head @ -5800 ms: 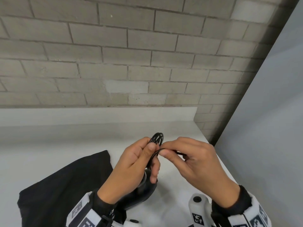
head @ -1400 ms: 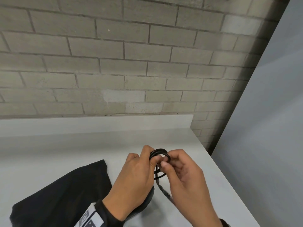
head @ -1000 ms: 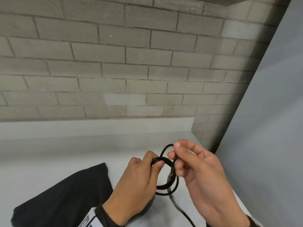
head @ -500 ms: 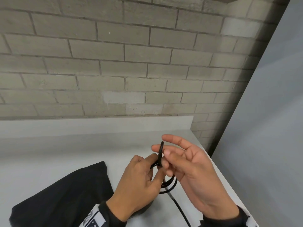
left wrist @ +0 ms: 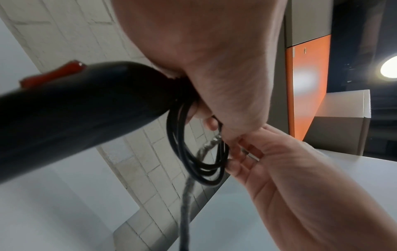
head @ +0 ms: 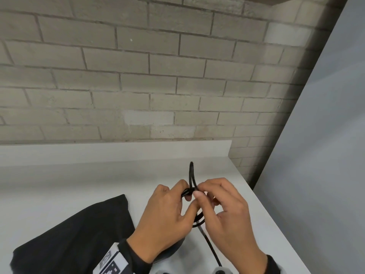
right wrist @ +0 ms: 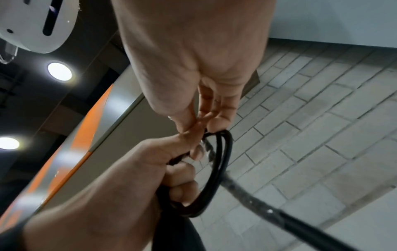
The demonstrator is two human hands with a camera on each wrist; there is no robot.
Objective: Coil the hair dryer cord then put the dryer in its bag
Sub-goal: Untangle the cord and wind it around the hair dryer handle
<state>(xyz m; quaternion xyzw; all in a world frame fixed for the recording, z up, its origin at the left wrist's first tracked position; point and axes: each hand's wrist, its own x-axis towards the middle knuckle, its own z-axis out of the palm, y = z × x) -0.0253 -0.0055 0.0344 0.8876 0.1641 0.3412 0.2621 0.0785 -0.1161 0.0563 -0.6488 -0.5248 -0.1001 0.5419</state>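
My left hand (head: 169, 210) grips the black hair dryer (left wrist: 71, 108) by its handle together with a small coil of black cord (head: 192, 178). In the left wrist view the coil (left wrist: 201, 163) hangs from my fingers below the dryer's red switch (left wrist: 53, 73). My right hand (head: 223, 210) pinches the cord where it crosses the coil, thumb and forefinger together. The loose cord (head: 211, 248) trails down toward me, also seen as the loose cord (right wrist: 279, 203). The black bag (head: 75, 234) lies flat on the counter, left of my hands.
A white counter (head: 79, 180) with a low backsplash runs along a grey brick wall (head: 158, 76). The counter's right edge (head: 262, 210) drops off beside a grey panel (head: 325, 155). An orange cabinet front (left wrist: 309, 84) and a white box (left wrist: 343, 122) stand behind me.
My right hand has brought another loop of cord up to the coil and closed its fingers from spread to a pinch. The left hand kept hold of dryer and coil.
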